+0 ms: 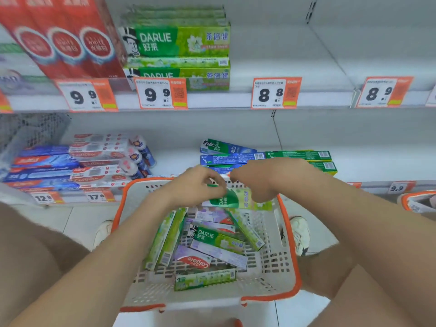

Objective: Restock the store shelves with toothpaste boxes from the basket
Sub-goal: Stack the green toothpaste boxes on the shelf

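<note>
I see both hands meeting over the far end of the white perforated plastic basket with the orange rim (293,263), which sits on the pale tiled floor between two white shoes. My left hand (198,185) has its fingers curled and pinched on the upper edge of a green-and-white Darlie toothpaste box (236,199), which is raised above the heap and lies roughly level across the basket's far side. My right hand (259,179) is bent down at the wrist, fingers folded onto the other end of the same box; I cannot tell exactly how the fingertips sit, as the hand hides them. Below them the basket holds a loose jumble of more boxes: several light green Darlie cartons (218,237) lying at angles, a pale purple carton, and a red Colgate tube-shaped pack (193,261) near the middle. One more green carton (205,279) lies flat across the near end. On the white metal upper shelf (295,67) a stack of matching green Darlie boxes (179,41) stands beside tall red cartons (63,36), with bare shelf to its right. The lower shelf carries blue and green boxes (299,156) just beyond my hands.
</note>
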